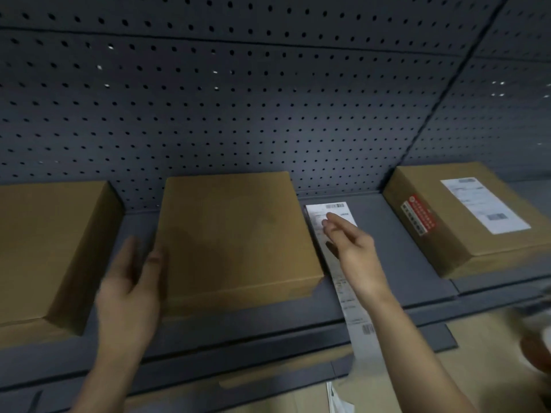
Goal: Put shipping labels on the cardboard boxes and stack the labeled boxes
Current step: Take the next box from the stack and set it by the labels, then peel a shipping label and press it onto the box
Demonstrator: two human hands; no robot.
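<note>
White shipping-label strip overhangs the near lip of the grey metal shelf and runs back between the plain brown cardboard box and the labelled brown cardboard box on the right. Left hand is open at the plain box's left side. Right hand has straight fingers over the strip's far end, gripping nothing. Risks: the tail's weight drags the strip off, or a flat-finger pickup creases it.

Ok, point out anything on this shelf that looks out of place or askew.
The long white paper strip of shipping labels lies on the grey metal shelf and hangs over its front edge. The labelled brown cardboard box on the right seems turned askew.
</note>
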